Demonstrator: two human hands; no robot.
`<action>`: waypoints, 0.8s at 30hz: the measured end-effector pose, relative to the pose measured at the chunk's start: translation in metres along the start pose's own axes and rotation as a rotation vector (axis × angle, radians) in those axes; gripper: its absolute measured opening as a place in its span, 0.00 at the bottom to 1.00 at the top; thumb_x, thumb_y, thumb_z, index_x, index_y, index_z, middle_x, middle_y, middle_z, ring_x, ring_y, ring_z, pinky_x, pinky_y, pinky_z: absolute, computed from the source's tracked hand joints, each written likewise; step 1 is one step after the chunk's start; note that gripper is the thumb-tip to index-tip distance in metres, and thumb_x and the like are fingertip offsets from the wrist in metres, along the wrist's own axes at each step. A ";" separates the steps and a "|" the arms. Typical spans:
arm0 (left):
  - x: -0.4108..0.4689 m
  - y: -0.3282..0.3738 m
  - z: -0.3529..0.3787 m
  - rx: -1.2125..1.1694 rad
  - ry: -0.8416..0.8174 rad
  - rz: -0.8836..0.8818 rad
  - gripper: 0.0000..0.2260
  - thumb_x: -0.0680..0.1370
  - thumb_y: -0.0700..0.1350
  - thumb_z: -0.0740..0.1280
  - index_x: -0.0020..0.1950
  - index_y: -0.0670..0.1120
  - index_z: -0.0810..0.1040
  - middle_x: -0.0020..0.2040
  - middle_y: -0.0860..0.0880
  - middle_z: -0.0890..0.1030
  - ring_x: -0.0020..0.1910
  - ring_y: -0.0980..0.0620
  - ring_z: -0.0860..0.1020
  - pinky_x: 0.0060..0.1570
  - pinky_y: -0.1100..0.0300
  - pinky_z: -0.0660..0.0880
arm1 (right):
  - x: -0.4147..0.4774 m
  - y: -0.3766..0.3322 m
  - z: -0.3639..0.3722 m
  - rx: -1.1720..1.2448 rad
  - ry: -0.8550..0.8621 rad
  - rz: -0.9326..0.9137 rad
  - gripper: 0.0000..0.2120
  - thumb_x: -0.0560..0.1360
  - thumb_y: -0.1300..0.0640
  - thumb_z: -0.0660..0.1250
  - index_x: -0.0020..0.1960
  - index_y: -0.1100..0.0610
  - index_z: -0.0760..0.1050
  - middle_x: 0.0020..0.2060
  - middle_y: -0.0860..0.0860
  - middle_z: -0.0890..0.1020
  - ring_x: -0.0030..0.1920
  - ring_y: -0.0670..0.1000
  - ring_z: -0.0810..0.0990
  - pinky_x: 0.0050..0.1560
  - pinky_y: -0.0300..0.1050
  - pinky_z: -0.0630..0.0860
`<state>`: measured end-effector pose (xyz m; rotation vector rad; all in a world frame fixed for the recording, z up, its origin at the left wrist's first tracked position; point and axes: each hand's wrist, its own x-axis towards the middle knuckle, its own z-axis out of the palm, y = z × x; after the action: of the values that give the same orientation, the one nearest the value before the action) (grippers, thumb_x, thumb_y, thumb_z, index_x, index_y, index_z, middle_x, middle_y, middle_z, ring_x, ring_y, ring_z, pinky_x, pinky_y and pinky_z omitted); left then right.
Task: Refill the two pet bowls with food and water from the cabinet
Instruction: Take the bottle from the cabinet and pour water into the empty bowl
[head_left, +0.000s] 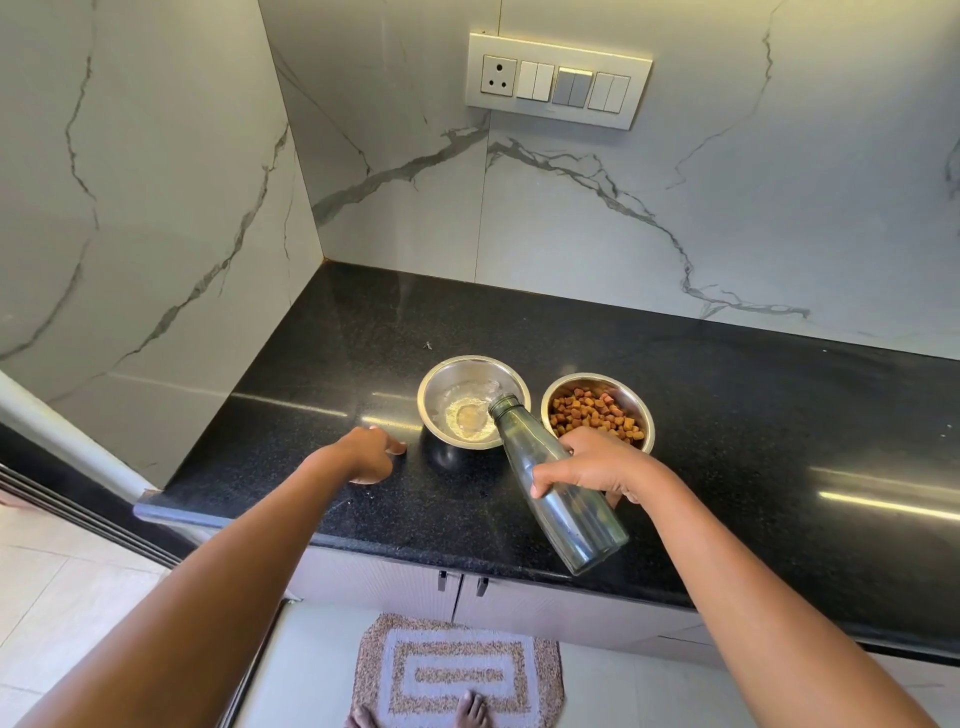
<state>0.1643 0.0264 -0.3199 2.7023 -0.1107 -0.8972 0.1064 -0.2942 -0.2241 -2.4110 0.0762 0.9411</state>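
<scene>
Two steel pet bowls stand side by side on the black countertop (753, 415). The left bowl (457, 379) holds a little water, which streams in from a tilted dark glass bottle (566, 509). My right hand (602, 462) grips that bottle around its middle, with the neck resting over the left bowl's right rim. The right bowl (631, 395) is filled with brown kibble (592, 410). My left hand (371, 454) rests on the counter just left of the water bowl, fingers loosely curled, holding nothing.
Marble walls enclose the counter at the back and left, with a switch panel (558, 80) above. Below the counter edge are cabinet doors with dark handles (461, 582). A patterned mat (457, 670) lies on the floor under my feet.
</scene>
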 end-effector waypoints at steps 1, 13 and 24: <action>0.000 0.000 0.000 0.001 0.001 0.001 0.27 0.79 0.36 0.59 0.77 0.51 0.71 0.78 0.43 0.68 0.76 0.41 0.68 0.74 0.49 0.65 | 0.000 0.000 0.001 -0.003 -0.004 0.002 0.26 0.63 0.40 0.77 0.55 0.55 0.81 0.49 0.53 0.87 0.48 0.54 0.88 0.47 0.54 0.87; -0.001 0.002 -0.001 -0.014 0.006 0.001 0.26 0.79 0.34 0.59 0.77 0.50 0.72 0.77 0.43 0.70 0.76 0.42 0.69 0.74 0.49 0.65 | -0.002 -0.006 0.003 0.000 -0.029 0.001 0.24 0.68 0.43 0.77 0.57 0.56 0.80 0.51 0.54 0.86 0.50 0.53 0.87 0.47 0.51 0.86; 0.000 -0.001 -0.002 -0.015 0.001 0.006 0.27 0.78 0.34 0.58 0.76 0.51 0.72 0.77 0.43 0.70 0.76 0.42 0.69 0.74 0.48 0.65 | 0.004 -0.012 -0.001 0.008 -0.016 -0.010 0.22 0.68 0.42 0.77 0.53 0.56 0.82 0.49 0.54 0.87 0.48 0.53 0.87 0.40 0.46 0.84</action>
<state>0.1653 0.0276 -0.3185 2.6870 -0.1115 -0.8921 0.1128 -0.2845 -0.2203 -2.3944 0.0617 0.9543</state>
